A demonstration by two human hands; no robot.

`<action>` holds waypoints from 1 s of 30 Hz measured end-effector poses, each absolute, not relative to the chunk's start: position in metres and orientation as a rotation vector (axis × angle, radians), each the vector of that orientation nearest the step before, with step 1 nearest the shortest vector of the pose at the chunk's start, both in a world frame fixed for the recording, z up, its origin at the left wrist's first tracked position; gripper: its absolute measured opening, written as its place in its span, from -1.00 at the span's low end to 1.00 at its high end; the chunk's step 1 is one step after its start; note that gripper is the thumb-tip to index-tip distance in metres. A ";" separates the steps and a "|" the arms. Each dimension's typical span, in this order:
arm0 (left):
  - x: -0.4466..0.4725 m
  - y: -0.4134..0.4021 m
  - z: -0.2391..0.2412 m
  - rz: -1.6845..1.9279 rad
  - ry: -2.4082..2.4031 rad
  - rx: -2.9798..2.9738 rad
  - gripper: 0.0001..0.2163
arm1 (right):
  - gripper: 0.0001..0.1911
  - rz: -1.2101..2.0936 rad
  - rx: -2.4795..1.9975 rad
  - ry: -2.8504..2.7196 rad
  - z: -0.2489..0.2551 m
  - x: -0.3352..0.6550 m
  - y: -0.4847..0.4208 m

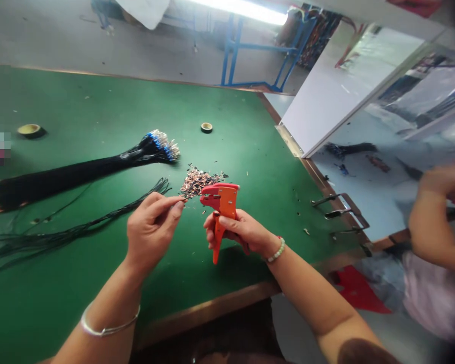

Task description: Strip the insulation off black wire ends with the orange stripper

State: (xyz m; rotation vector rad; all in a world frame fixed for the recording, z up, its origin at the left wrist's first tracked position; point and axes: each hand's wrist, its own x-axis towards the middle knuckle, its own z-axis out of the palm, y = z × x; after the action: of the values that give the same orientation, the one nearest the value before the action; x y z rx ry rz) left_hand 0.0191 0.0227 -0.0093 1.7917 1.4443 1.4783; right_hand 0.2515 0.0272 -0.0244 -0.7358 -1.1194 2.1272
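The person's right hand point(242, 233) is wrapped around the handles of orange stripping pliers point(222, 207). The pliers stand nearly upright, with the handles pointing down toward the person's body and the red head on top. The nose of the head faces left, toward the other hand.

The left hand point(151, 227) is closed in a pinch, thumb against fingertips, on the end of a thin black wire point(136, 203). The tip is too fine to see clearly, but it seems to poke out just short of the pliers' nose. The two hands are level with each other and close together, not touching. The left fingertips are the part nearest the head of the tool.

The wire's long run trails away to the left of the left hand, where it joins a spread of loose strands point(60, 235) lying across the green table point(250, 151). Its length lies roughly in line with the way the pliers' nose points.

Just beyond the hands, straight past the tool's head, is a small heap of coppery cuttings point(199, 181). Farther off to the left lies a thick black bundle point(79, 172) with blue and silver ends. Two tape rolls point(207, 127) sit well beyond the hands. A co-worker's arm point(432, 222) shows far off to the right, away from this table.
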 end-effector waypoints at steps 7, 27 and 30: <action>0.017 0.018 -0.003 1.395 1.377 1.980 -0.89 | -0.46 2.130 -0.647 -1.207 -0.030 0.250 0.028; 0.017 0.013 0.006 1.321 1.267 2.155 -0.91 | -0.52 2.160 -0.658 -1.308 -0.028 0.251 0.026; 0.016 0.014 0.008 1.312 1.226 2.176 -0.90 | -0.53 2.152 -0.658 -1.316 -0.029 0.252 0.026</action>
State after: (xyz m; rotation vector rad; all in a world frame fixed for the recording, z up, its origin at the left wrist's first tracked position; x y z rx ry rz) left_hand 0.0161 0.0135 0.0083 2.1762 1.2263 1.3119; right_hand 0.2516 0.0263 -0.0289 -0.6579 -1.3158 2.1515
